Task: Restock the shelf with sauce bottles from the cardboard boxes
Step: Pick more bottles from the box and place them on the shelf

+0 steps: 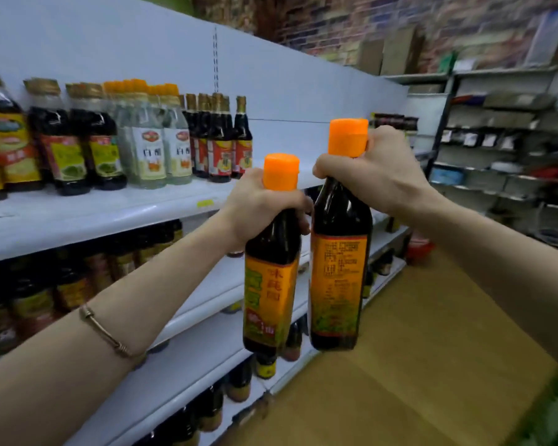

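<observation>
Two dark glass sauce bottles with orange plastic caps hang in the air in front of the white metal shelf (116, 207), one in each hand. Left of them, on that shelf's top board, stand rows of stocked bottles: dark soy-type ones with gold caps (58, 140), clear white-vinegar bottles with orange caps (155, 146), then slimmer dark bottles (219, 140). To the right of that last row the board is bare, which is probably where the new stock is meant to go.

Nearest the shelf, the left hand (261, 204) wraps its fingers round the neck of the left bottle (271, 284), just below the cap, so the body hangs upright and the base is free to be set down. Beside it, further from the shelf and held higher, the right hand (368, 169) grips the neck of the right bottle (339, 278) the same way, its printed back label facing the camera. The two bottles are close together; whether they touch cannot be told. No cardboard boxes near the shelf can be made out.
</observation>
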A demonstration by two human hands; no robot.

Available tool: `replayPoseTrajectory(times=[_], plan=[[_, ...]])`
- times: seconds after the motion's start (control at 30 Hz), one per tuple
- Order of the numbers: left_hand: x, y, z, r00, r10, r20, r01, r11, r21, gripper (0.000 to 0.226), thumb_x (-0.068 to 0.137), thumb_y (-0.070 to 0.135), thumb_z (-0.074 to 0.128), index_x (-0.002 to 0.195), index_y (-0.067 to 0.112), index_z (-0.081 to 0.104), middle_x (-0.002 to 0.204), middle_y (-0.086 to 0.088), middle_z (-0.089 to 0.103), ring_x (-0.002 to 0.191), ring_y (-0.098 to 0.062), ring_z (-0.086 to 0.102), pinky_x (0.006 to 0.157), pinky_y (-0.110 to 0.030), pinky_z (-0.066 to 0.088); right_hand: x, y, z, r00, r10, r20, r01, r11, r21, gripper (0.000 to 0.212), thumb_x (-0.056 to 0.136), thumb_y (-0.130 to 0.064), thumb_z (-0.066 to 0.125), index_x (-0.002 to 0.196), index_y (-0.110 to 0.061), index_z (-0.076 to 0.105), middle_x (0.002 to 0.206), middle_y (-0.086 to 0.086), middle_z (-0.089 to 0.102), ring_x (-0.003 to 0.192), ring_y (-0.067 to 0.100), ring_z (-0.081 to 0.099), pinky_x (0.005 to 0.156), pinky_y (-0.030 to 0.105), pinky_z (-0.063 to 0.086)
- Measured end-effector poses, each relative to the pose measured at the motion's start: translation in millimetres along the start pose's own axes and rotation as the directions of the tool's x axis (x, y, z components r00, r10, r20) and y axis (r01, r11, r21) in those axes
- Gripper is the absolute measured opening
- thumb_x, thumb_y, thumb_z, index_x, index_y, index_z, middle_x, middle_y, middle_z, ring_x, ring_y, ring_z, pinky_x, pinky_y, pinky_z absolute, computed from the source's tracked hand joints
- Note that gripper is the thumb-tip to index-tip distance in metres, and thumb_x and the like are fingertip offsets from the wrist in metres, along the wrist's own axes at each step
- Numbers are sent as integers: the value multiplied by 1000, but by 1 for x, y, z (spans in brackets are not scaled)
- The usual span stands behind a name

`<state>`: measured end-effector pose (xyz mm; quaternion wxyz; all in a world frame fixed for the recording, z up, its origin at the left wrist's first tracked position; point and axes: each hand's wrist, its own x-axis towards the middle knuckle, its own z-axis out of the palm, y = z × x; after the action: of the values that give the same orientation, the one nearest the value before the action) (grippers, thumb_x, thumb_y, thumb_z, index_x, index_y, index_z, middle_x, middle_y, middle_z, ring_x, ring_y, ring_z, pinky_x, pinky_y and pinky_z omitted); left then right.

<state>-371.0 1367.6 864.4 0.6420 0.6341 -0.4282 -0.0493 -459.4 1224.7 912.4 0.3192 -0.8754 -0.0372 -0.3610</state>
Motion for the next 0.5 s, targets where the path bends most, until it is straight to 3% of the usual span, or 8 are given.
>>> replayPoseTrajectory(times=[0.17,0.3,0.5], plan=[[60,-11,46,999,-36,17,36,999,-21,25,76,5,66,51,8,64,59,-14,65,58,-27,65,68,-37,55,29,65,-37,999,34,-34,-34,999,3,42,76,-28,72,55,-18,36,47,-6,37,43,11,36,52,31,34],[110,-22,72,998,-58,13,59,998,-34,27,81,-4,60,55,1,58,56,-13,63,53,-25,62,61,-31,55,58,114,-53,996,54,-67,-54,998,10,41,75,-29,72,56,-19,37,50,-4,38,45,12,38,53,31,36],[204,-63,94,999,-31,27,30,999,11,24,81,-2,60,56,-1,58,57,-15,64,52,-26,64,56,-28,52,123,187,-68,995,43,-88,-44,999,-11,44,73,-30,72,54,-21,34,50,-4,36,47,14,38,55,33,36]])
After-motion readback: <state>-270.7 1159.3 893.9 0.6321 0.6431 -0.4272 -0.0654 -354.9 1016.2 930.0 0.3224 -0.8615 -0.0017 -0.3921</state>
